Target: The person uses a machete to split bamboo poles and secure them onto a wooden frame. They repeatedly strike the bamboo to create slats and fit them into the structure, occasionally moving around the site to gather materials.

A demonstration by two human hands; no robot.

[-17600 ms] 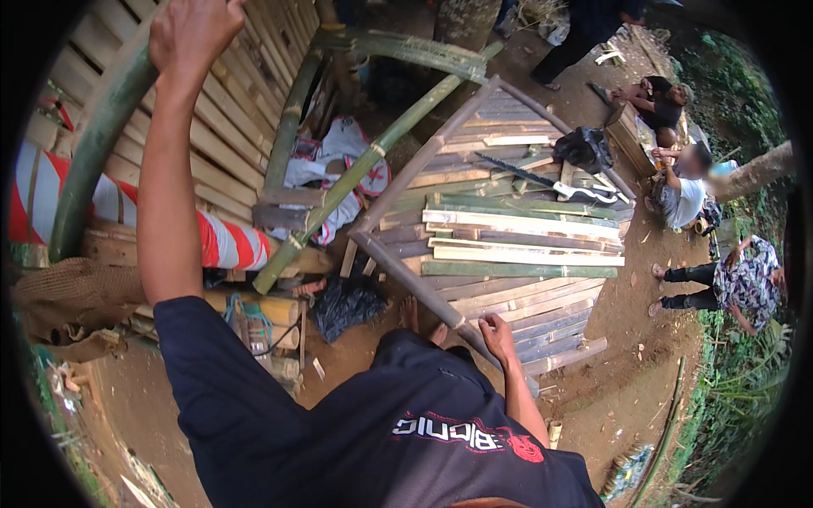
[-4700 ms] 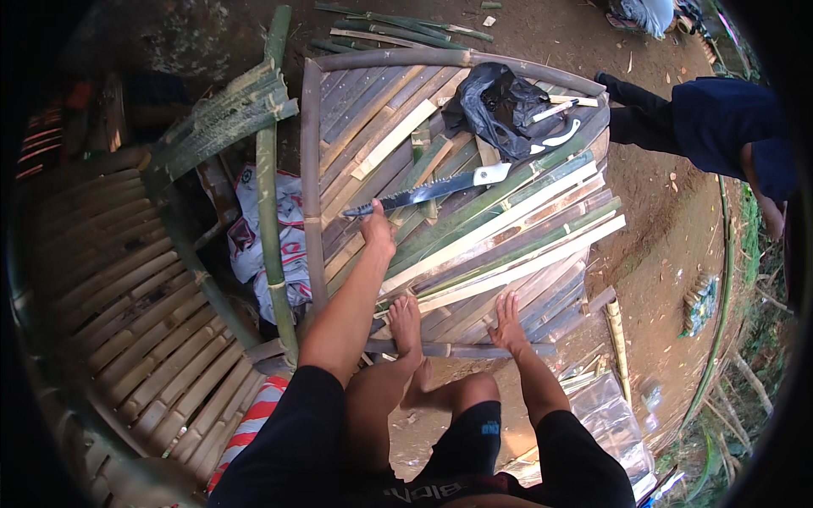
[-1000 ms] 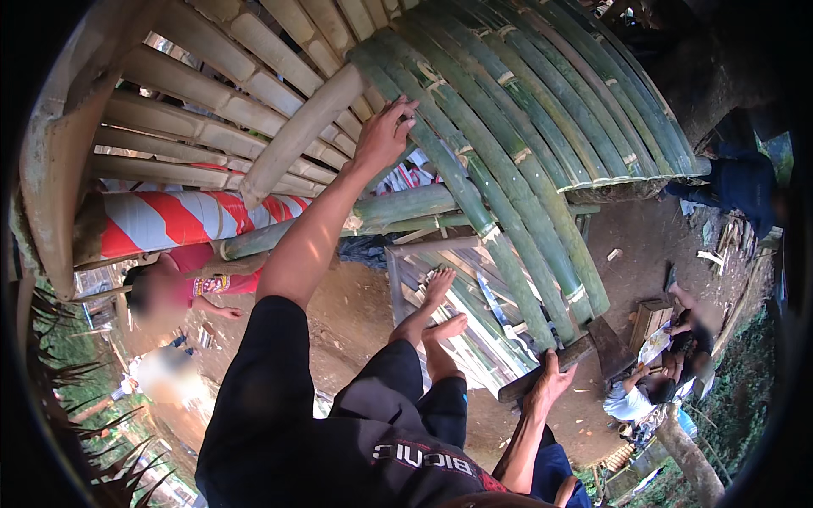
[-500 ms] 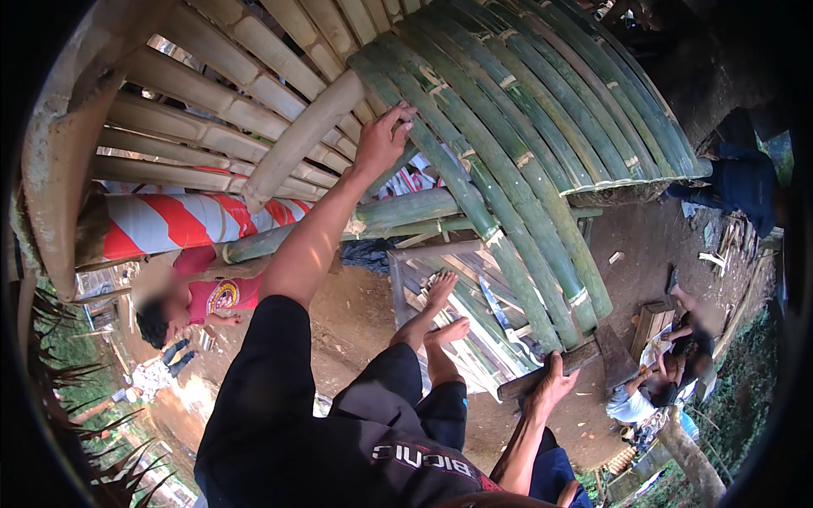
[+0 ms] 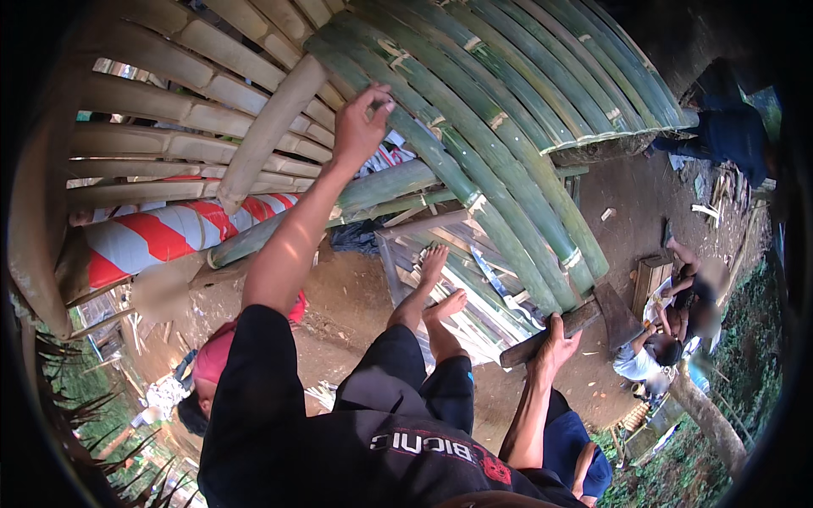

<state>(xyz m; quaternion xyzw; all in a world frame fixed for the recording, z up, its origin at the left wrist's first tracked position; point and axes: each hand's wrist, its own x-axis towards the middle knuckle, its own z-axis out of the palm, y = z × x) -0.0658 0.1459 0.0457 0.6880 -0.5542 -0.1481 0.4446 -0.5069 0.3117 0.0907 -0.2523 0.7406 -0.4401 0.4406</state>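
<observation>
My right hand (image 5: 552,349) grips the short dark wooden handle (image 5: 527,349) of a hatchet, whose broad metal blade (image 5: 616,315) points right. The hatchet sits by the near ends of the green bamboo slats (image 5: 508,173). Reaching up and forward, my left hand (image 5: 360,127) is at the edge of the leftmost slat. Its fingers are curled with the tips drawn together; anything between them is too small to make out. Just left of that hand, a thick pale bamboo pole (image 5: 271,135) crosses a frame of dried bamboo slats (image 5: 182,102).
A pole wrapped in red-and-white striped sheeting (image 5: 169,237) runs at left. Below, beside bare feet (image 5: 445,305), lie split bamboo strips and a long blade (image 5: 491,275). A person in red (image 5: 212,356) bends at lower left. Others sit at right near a wooden box (image 5: 652,275).
The view has shifted slightly, moving the bamboo left in the picture. My left hand's fingers have curled in more. The person in red has bent down lower. My right hand still holds the hatchet.
</observation>
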